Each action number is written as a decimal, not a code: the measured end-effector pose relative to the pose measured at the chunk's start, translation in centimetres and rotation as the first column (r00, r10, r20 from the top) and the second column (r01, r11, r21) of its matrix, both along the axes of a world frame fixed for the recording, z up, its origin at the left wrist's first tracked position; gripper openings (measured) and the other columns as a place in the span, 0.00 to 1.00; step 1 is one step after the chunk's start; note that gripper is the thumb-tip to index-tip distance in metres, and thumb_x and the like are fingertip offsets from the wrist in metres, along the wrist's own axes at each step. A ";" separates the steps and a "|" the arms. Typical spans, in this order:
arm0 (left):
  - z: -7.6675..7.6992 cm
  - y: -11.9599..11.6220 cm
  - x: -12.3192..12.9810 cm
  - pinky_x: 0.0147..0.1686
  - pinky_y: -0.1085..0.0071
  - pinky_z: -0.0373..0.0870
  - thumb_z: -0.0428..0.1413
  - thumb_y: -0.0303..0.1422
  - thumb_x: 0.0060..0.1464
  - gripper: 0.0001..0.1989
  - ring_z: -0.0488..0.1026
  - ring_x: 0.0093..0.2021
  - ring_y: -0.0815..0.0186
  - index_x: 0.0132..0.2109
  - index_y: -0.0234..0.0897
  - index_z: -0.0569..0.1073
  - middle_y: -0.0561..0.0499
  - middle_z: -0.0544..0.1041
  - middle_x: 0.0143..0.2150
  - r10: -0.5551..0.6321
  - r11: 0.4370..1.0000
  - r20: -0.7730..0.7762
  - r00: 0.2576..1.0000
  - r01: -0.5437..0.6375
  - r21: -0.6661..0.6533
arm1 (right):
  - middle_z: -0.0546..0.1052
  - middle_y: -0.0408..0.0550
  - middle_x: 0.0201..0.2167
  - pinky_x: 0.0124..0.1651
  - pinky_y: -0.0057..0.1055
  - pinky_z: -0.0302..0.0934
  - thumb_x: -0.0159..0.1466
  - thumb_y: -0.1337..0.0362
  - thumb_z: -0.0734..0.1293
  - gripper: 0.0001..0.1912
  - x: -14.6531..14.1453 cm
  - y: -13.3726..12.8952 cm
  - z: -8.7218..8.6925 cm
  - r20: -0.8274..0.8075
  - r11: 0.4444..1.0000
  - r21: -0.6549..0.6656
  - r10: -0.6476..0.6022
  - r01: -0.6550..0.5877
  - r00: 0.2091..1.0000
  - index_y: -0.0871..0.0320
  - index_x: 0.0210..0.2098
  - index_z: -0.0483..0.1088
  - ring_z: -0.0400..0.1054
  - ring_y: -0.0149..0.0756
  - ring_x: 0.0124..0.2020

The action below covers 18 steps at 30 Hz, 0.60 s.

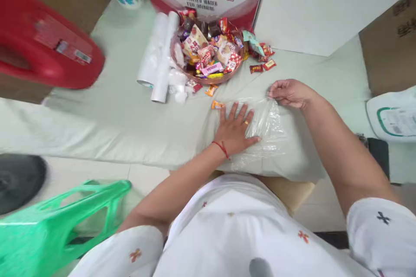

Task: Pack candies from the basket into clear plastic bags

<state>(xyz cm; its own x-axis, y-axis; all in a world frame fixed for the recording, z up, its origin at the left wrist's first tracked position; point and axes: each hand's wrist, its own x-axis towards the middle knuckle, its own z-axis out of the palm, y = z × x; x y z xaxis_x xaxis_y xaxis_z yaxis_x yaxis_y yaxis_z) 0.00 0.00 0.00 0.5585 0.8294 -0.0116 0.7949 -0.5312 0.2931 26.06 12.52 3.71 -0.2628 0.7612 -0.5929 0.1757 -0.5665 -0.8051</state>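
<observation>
Candies [211,54] hid the bowl [224,79] floor. In front of the bowl, left hand [233,132] splayed flat on film [269,136]; right hand [289,94] pinched film edge.

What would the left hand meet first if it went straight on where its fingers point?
Probably the candy bowl, near its right side. The left hand has its fingers spread, so the exact line and the depth are unclear.

colourless plastic film [271,127], pale green tablecloth [123,108], red jug [42,39], motif-dotted white shirt [234,220]
</observation>
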 end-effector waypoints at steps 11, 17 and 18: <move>-0.3 0.2 0.4 0.72 0.33 0.27 0.47 0.64 0.60 0.47 0.36 0.79 0.41 0.76 0.42 0.55 0.42 0.47 0.80 0.032 0.999 -0.022 0.999 -0.033 -0.037 | 0.69 0.40 0.22 0.20 0.26 0.42 0.48 0.58 0.82 0.18 -0.3 -1.0 0.4 0.317 0.984 0.179 -0.061 0.003 0.946 0.57 0.31 0.74 0.52 0.25 0.20; -0.2 0.2 0.7 0.71 0.31 0.28 0.47 0.65 0.60 0.49 0.35 0.79 0.39 0.76 0.39 0.54 0.40 0.45 0.80 0.086 0.995 -0.037 0.996 -0.088 -0.049 | 0.73 0.44 0.25 0.32 0.31 0.55 0.59 0.60 0.72 0.08 -1.1 -3.5 -0.3 0.680 0.853 0.492 -0.251 -0.175 0.689 0.57 0.30 0.72 0.63 0.32 0.27; -0.2 0.2 0.7 0.71 0.31 0.28 0.47 0.65 0.60 0.48 0.35 0.79 0.39 0.76 0.39 0.54 0.40 0.45 0.80 0.089 0.995 -0.036 0.995 -0.090 -0.048 | 0.74 0.45 0.26 0.33 0.32 0.56 0.62 0.57 0.70 0.09 -1.0 -4.6 -0.3 0.693 0.836 0.525 -0.312 -0.159 0.650 0.57 0.32 0.72 0.64 0.33 0.27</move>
<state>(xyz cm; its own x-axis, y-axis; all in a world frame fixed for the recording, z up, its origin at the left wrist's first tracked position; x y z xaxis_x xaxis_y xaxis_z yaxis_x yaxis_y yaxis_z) 0.71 0.16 -0.17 0.4808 0.8739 -0.0712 0.8483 -0.4431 0.2899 25.10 7.95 3.37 0.1481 0.9861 -0.0749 0.8026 -0.1641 -0.5736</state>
